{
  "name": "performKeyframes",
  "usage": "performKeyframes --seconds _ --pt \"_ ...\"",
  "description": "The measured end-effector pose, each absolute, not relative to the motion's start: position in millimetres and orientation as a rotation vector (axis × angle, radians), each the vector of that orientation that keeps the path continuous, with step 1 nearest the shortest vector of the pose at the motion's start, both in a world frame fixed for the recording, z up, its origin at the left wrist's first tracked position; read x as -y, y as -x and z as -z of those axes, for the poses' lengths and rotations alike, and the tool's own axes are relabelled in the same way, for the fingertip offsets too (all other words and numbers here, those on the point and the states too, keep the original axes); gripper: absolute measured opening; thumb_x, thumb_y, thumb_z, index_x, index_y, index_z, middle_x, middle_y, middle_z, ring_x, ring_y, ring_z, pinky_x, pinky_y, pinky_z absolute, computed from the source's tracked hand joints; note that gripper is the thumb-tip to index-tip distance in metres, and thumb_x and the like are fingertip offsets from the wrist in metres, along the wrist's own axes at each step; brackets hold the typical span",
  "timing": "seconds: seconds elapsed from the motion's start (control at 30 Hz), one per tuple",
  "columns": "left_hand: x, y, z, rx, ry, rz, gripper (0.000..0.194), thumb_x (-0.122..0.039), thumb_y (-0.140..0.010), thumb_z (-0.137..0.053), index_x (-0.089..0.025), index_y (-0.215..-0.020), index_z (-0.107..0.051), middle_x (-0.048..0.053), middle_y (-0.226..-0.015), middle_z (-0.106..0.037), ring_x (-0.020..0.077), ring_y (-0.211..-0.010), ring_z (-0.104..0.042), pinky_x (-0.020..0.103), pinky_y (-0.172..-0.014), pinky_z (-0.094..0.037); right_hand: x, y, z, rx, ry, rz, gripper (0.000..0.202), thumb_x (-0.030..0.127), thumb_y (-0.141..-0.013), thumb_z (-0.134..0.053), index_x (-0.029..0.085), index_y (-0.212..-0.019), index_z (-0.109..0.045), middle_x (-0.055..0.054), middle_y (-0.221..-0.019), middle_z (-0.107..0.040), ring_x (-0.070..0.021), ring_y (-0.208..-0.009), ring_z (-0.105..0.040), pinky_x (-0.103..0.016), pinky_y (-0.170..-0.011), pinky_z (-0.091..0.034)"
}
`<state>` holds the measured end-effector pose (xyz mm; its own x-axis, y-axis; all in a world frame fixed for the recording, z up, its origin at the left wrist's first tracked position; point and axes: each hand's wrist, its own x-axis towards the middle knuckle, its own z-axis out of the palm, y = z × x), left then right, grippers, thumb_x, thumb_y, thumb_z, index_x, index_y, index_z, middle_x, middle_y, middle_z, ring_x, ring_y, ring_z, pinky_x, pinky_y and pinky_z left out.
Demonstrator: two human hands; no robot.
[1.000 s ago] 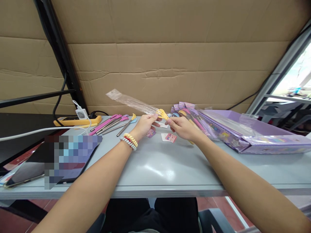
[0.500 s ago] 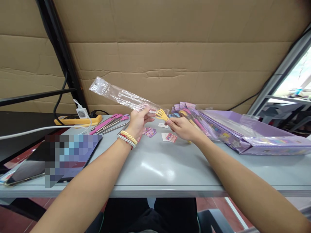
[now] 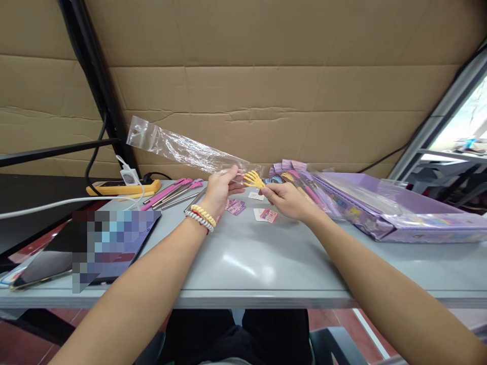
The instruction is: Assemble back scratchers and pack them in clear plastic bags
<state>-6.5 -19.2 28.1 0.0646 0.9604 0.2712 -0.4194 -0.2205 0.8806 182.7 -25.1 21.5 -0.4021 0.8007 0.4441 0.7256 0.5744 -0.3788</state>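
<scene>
A long clear plastic bag (image 3: 178,147) slants up to the left, its near end pinched in my left hand (image 3: 222,191). Just right of those fingers is a yellow hand-shaped piece (image 3: 253,179), close to the bag's end. My right hand (image 3: 283,198) is closed on the base of this yellow piece. Whether the yellow fingertips are inside the bag cannot be made out. Below the hands on the table lie a red and white card (image 3: 266,215), a small white card (image 3: 256,195) and several purple cards (image 3: 236,206).
Pink and metal rods (image 3: 171,195) lie at the left, near a yellow power strip (image 3: 122,188) and a tablet (image 3: 125,248). Packed items with purple cards (image 3: 312,190) lie right of my hands, beside a purple box (image 3: 429,228). Cardboard (image 3: 266,91) stands behind the table.
The bag's far end has shifted left and slightly up, and the bag looks flatter. My left hand has moved slightly; my right hand still holds the yellow piece.
</scene>
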Motion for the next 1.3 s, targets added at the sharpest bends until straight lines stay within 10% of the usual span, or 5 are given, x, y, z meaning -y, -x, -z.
performKeyframes --seconds 0.5,1.3 --pt "22.5 6.2 -31.3 -0.617 -1.091 -1.328 0.033 -0.046 -0.08 -0.056 -0.013 -0.074 -0.056 0.006 -0.071 -0.067 0.0182 -0.064 -0.067 0.027 -0.058 -0.051 29.1 -180.4 -23.2 2.208 1.11 -0.202 0.044 0.05 -0.089 -0.031 0.019 -0.06 -0.04 0.003 -0.054 -0.039 -0.009 -0.051 -0.035 -0.023 -0.051 -0.027" --pt "20.1 7.5 -30.8 -0.779 -1.383 -1.437 0.027 -0.04 -0.07 -0.065 -0.014 -0.074 -0.064 0.007 -0.073 -0.069 0.0163 -0.067 -0.066 0.023 -0.058 -0.048 26.4 -177.3 -23.7 2.11 1.299 -0.727 0.052 0.066 -0.082 -0.035 0.017 -0.072 -0.051 0.001 -0.053 -0.05 -0.0092 -0.044 -0.043 -0.023 -0.045 -0.034"
